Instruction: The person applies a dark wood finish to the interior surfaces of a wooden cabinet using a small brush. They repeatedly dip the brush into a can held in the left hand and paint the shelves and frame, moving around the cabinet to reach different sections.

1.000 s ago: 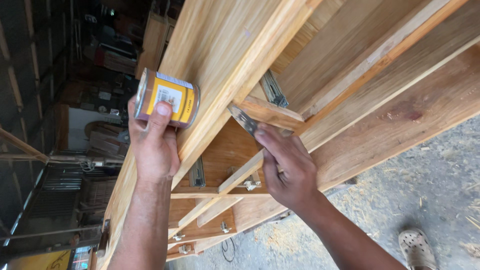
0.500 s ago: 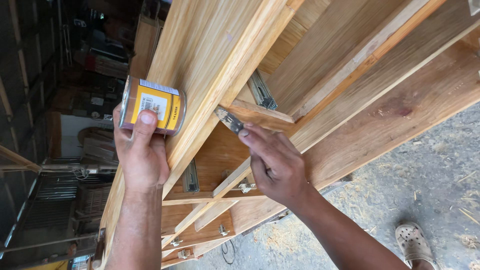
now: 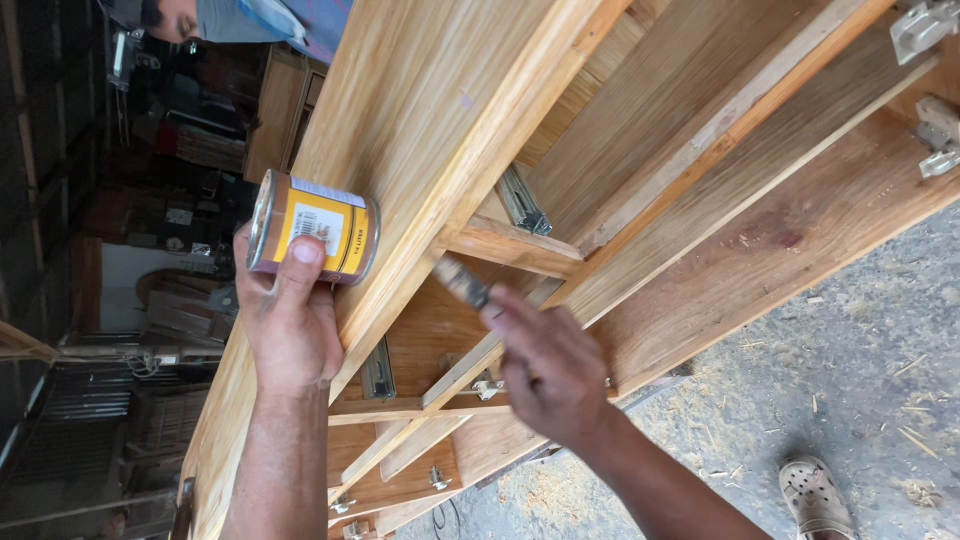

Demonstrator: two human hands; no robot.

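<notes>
Here the big wooden cabinet [image 3: 700,180] fills the view. The left hand [image 3: 290,320] is wrapped tight around a small tin can [image 3: 312,238], pressed on the cabinet's long front edge. The right hand [image 3: 545,375] is pinched shut on a brush [image 3: 462,282], its tip by the short wood bar inside the cabinet. I think slow, even strokes along the wood grain work best, with the can kept level. Since a moment ago, the brush hand has slid lower and looks blurred.
</notes>
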